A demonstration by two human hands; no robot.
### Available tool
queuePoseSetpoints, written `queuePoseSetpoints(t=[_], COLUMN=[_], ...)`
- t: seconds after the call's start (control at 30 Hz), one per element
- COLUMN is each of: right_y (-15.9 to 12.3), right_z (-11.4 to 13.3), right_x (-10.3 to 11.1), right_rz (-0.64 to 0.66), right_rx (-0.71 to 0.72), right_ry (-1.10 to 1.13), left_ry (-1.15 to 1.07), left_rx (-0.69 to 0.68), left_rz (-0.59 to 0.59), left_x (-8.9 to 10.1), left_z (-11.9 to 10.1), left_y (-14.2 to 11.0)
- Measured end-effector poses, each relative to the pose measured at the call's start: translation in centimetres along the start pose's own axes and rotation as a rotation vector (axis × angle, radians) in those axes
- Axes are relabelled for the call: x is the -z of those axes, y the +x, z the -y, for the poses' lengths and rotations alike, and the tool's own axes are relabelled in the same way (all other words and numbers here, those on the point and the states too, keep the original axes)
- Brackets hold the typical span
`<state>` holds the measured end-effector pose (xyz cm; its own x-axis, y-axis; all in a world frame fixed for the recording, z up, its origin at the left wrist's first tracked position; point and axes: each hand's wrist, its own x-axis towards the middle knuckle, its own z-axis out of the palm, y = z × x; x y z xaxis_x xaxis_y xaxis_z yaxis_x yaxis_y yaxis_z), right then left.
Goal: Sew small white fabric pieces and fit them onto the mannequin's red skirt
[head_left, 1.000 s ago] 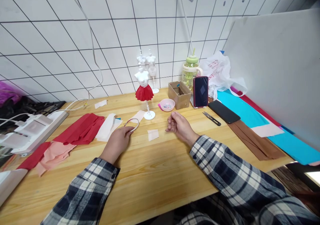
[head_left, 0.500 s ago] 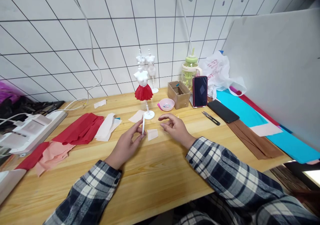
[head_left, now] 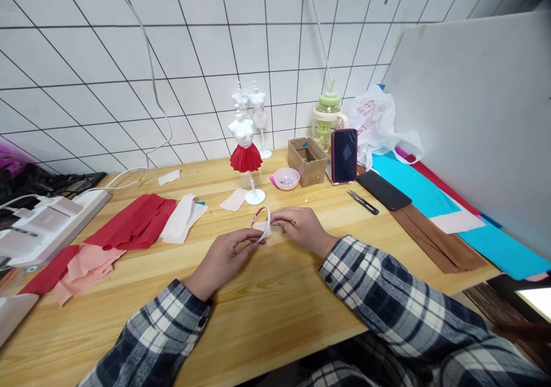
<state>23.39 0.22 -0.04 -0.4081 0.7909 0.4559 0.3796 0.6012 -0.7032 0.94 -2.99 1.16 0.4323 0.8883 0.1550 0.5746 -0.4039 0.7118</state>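
Observation:
A thin white ring, by its look a narrow roll of tape (head_left: pixel 268 221), stands on edge between my hands above the table. My left hand (head_left: pixel 226 258) pinches its lower edge between thumb and fingers. At its upper right rim the fingertips of my right hand (head_left: pixel 303 229) are pressed together; whether they hold the tape's loose end is too small to tell. Beneath the roll lies a small pale pink cloth piece (head_left: pixel 267 231), partly hidden. Just behind, a white mini dress form (head_left: pixel 243 133) wears a red pleated skirt (head_left: pixel 245 158).
A pink bowl of beads (head_left: pixel 286 178), a cardboard box (head_left: pixel 307 162) and a propped phone (head_left: pixel 344 155) stand behind my right hand. Thread snips (head_left: pixel 363 202) and a black phone (head_left: pixel 384 190) lie to the right. Red fabric (head_left: pixel 131 221) and a power strip (head_left: pixel 55 226) are at left.
My left hand has brought the roll rightward from beside the pale cloth and turned it. My right hand has come slightly left, its fingers closing at the roll's edge.

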Motion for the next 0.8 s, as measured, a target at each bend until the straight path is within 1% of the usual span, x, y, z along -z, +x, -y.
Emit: queuePoseSetpoints(t=[0.1, 0.17, 0.23, 0.37, 0.5, 0.53, 0.67, 0.8], right_y=[-0.2, -0.2, -0.3, -0.4, -0.5, -0.5, -0.2, 0.1], right_z=[0.5, 0.7, 0.7, 0.3, 0.8, 1.1, 2.7, 3.8], right_x=[-0.3, -0.6, -0.8, -0.8, -0.5, -0.6, -2.1, -3.5], right_rz=[0.061, 0.080, 0.079, 0.046, -0.073, -0.072, 0.033, -0.022], right_rx=[0.029, 0.052, 0.078, 0.075, 0.051, 0.064, 0.136, 0.018], right_ry=[0.001, 0.021, 0.049, 0.042, -0.020, -0.031, -0.077, -0.034], left_ry=[-0.020, -0.039, -0.055, -0.078, -0.046, -0.028, 0.028, -0.011], left_rx=[-0.048, -0.070, -0.072, -0.063, -0.042, -0.037, -0.054, -0.061], left_rz=[0.107, 0.163, 0.181, 0.145, 0.105, 0.108, 0.131, 0.091], left_x=[0.0, 0.0, 0.0, -0.1, -0.1, 0.0, 0.2, 0.3], left_z=[0.1, 0.1, 0.2, 0.3, 0.2, 0.1, 0.1, 0.2], left_y=[-0.1, -0.2, -0.3, -0.2, 0.0, 0.0, -0.2, -0.3])
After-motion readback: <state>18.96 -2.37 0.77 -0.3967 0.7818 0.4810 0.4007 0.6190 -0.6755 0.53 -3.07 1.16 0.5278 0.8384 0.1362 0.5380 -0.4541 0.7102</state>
